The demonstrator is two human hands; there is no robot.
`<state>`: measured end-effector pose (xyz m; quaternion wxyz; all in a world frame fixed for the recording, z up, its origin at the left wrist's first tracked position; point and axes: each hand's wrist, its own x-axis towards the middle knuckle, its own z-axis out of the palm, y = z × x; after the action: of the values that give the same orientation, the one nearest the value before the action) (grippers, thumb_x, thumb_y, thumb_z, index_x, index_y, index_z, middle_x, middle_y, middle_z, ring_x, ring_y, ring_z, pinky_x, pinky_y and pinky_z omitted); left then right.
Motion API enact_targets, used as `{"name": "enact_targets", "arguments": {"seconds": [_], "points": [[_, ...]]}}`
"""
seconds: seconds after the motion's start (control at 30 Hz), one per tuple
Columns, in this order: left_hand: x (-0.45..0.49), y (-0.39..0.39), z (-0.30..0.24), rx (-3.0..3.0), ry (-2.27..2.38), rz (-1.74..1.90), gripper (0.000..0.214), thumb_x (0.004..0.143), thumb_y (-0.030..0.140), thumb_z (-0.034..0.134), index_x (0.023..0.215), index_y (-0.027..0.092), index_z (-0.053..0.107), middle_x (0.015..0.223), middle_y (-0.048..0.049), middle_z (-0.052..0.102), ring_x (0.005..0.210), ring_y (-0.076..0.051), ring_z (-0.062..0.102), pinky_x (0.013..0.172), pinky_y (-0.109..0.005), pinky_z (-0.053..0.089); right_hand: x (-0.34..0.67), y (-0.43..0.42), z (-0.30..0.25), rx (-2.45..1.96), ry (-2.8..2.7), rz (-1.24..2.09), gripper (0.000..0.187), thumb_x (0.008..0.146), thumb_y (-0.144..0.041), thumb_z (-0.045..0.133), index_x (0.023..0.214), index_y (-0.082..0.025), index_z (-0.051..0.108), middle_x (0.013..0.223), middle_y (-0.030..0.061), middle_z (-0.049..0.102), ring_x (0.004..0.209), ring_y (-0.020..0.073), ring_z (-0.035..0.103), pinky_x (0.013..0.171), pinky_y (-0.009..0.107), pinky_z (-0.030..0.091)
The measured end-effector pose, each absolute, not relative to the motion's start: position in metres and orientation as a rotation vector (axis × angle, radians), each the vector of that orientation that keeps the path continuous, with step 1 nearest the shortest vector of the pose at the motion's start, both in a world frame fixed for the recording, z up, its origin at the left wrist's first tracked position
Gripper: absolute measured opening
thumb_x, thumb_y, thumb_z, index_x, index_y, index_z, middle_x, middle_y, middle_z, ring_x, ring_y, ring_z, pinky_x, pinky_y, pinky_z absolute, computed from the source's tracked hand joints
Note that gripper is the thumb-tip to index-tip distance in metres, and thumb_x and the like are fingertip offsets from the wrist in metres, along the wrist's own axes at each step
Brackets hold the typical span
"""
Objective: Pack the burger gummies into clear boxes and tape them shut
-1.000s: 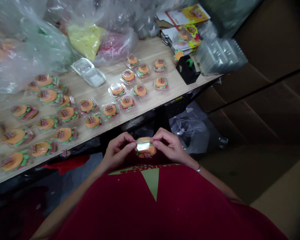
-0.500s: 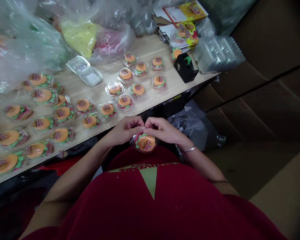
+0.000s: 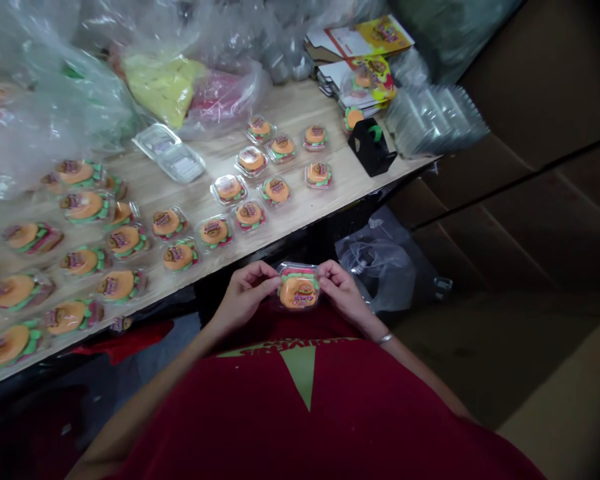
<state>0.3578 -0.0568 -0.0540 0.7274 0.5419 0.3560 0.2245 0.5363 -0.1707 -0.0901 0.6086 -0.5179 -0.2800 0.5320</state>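
Between my hands, in front of my red shirt, is a clear plastic clamshell box [image 3: 299, 288] with a toy burger inside, its orange bun facing up. My left hand [image 3: 250, 291] pinches the box's left edge between thumb and fingers. On the opposite edge, my right hand [image 3: 341, 290] has the same kind of pinch. The box is off the table, just below its front edge. Several similar boxed burgers stand on the table, the nearest being one boxed burger [image 3: 250, 215] above my left hand.
The wooden table [image 3: 300, 200] slants up to the right. A black tape dispenser [image 3: 373, 147] stands by its right end, near stacked clear clamshells [image 3: 435, 120] and printed cartons [image 3: 365, 33]. An open clamshell [image 3: 170, 153] lies mid-table. Plastic bags [image 3: 160, 87] fill the back.
My hands have moved apart from the box's top edge to its two sides. The box has turned and now shows its lid more fully. The view has shifted slightly.
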Motion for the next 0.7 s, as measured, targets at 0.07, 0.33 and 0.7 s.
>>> {"name": "enact_targets", "arguments": {"seconds": [0.07,0.33,0.7], "points": [[0.355,-0.051,-0.045,1.27,0.746,0.404,0.015,0.077,0.026,0.07,0.075,0.014,0.061,0.067,0.0027,0.058,0.06,-0.007,0.049,0.058,-0.019,0.039,0.541,-0.168,-0.081,-1.223,-0.771,1.218,0.027,0.079,-0.042,0.069,0.094,-0.022,0.058,0.081,-0.0012,0.054,0.071,0.0117,0.049,0.065,0.022,0.041],[0.345,-0.059,-0.031,1.474,0.619,0.388,0.014,0.088,0.026,0.059,0.098,0.017,0.063,0.09,-0.0022,0.067,0.079,-0.012,0.06,0.071,-0.022,0.047,0.552,-0.158,-0.045,-1.227,-1.133,1.372,0.021,0.083,-0.032,0.064,0.1,-0.018,0.064,0.077,-0.0011,0.054,0.069,0.0108,0.049,0.064,0.024,0.039],[0.343,-0.07,-0.037,1.455,0.645,0.375,0.016,0.088,0.029,0.058,0.084,0.015,0.064,0.077,-0.0021,0.065,0.067,-0.011,0.056,0.061,-0.022,0.043,0.534,-0.165,-0.052,-1.247,-1.044,1.442,0.017,0.086,-0.031,0.063,0.089,-0.016,0.07,0.082,0.001,0.065,0.076,0.0119,0.057,0.071,0.025,0.042]]}}
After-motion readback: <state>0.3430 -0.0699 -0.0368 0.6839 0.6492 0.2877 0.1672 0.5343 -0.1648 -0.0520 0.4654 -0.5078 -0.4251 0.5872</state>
